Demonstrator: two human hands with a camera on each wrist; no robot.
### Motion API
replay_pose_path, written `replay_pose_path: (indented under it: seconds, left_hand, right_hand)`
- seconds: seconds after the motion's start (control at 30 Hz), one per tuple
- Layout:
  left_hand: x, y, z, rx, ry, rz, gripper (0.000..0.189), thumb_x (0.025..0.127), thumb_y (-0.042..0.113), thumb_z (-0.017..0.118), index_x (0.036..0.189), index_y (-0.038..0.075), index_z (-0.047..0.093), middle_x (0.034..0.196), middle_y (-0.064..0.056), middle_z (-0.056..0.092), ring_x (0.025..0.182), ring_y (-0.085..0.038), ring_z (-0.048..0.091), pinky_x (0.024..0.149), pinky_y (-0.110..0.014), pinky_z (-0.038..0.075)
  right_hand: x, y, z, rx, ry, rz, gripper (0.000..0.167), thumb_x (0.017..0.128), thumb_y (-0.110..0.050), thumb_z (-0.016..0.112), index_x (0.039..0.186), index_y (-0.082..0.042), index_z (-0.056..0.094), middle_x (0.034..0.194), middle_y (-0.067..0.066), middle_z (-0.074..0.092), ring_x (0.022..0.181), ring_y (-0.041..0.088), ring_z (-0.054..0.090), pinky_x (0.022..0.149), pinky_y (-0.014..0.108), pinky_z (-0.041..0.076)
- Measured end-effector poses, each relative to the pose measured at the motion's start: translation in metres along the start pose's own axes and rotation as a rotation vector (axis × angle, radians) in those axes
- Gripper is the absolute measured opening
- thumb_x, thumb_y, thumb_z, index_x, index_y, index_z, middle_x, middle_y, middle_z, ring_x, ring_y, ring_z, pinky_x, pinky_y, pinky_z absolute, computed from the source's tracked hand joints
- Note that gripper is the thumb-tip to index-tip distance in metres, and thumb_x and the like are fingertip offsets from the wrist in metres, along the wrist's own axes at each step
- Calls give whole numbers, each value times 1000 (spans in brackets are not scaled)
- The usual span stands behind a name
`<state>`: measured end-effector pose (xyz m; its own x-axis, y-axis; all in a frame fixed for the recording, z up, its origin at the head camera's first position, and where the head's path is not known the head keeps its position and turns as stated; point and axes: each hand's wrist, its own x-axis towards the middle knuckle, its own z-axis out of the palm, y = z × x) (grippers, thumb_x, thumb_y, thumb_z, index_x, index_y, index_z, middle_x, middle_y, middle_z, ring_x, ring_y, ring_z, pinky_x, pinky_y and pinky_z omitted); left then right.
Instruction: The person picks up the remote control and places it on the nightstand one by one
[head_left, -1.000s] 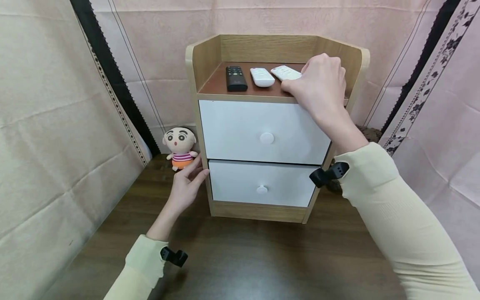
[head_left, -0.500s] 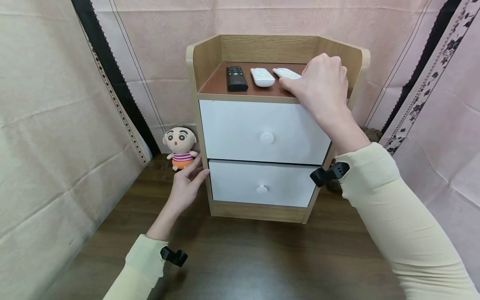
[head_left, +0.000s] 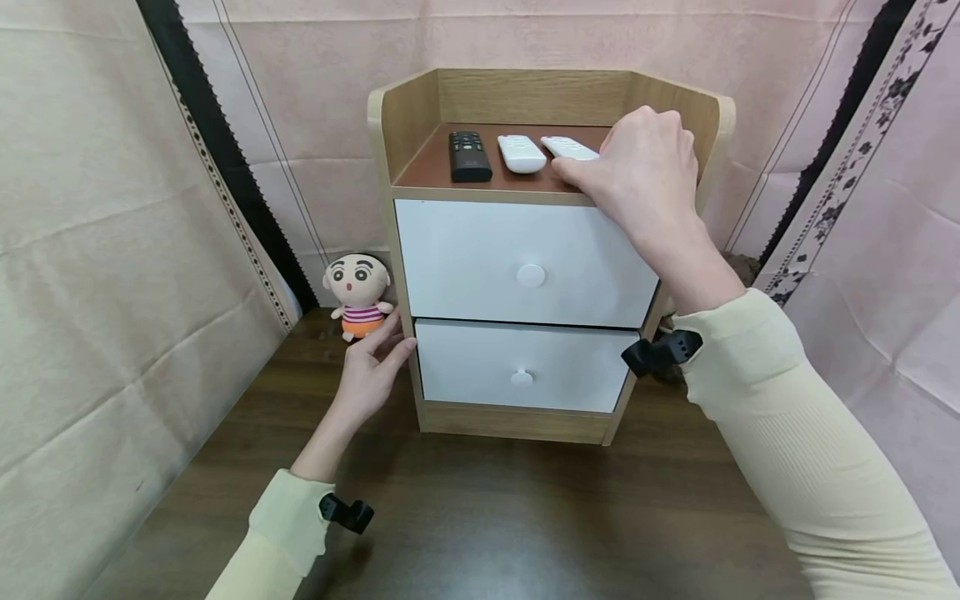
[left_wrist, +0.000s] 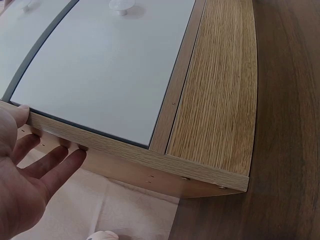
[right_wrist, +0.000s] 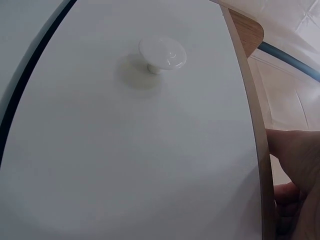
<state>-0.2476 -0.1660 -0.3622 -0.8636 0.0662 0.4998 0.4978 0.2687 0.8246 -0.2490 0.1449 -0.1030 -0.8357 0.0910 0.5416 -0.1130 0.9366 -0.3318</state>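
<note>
A small wooden cabinet [head_left: 514, 423] with two white drawers stands on the table. On its brown top lie a black remote control [head_left: 470, 157] and a white remote control [head_left: 522, 154]. A second white remote control [head_left: 567, 148] is at the right, slanted; my right hand [head_left: 647, 171] grips its near end and hides that part. In the right wrist view, the thumb [right_wrist: 285, 142] shows beyond the top front edge. My left hand [head_left: 372, 367] rests at the cabinet's lower left edge, its thumb [left_wrist: 20, 115] on the front edge and its extended fingers [left_wrist: 65, 167] against the side panel.
A small doll [head_left: 358, 292] with striped clothes stands left of the cabinet, right behind my left hand. A brown object [head_left: 742, 267] is partly hidden behind the cabinet's right side. Raised wooden panels border the top, and pale fabric [head_left: 300, 125] hangs around the table.
The right hand's thumb has shifted slightly left, and the slanted white remote control has turned a little, with less of it showing. The left hand stays at the cabinet's side.
</note>
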Motion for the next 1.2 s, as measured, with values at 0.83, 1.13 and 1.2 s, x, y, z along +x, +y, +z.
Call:
replay_pose_path:
  seconds: [0.83, 1.13, 1.2]
  left_hand:
    - [-1, 1, 0, 18, -6, -8, 54, 102, 9, 65, 153, 4, 47, 145, -19, 57, 122, -36, 62, 90, -23, 56]
    - [-1, 3, 1, 17, -7, -18, 53, 103, 10, 64, 153, 4, 47, 145, -19, 57, 123, -35, 61, 91, -23, 55]
    - [-1, 2, 1, 9, -7, -19, 53, 103, 10, 64, 153, 3, 47, 144, -20, 57, 123, -35, 61, 90, -21, 55]
  right_hand:
    - [-78, 64, -50, 316, 261, 16, 58, 82, -49, 84, 117, -4, 76, 90, -10, 65, 74, -7, 53, 77, 16, 41]
    - [-107, 112, -57, 514, 396, 249, 35, 79, -34, 89, 110, -20, 80, 79, -25, 65, 71, -5, 58, 66, 14, 40]
    - [-111, 125, -55, 523, 383, 285, 32, 80, -33, 88, 109, -23, 79, 81, -23, 64, 74, -3, 58, 66, 13, 41]
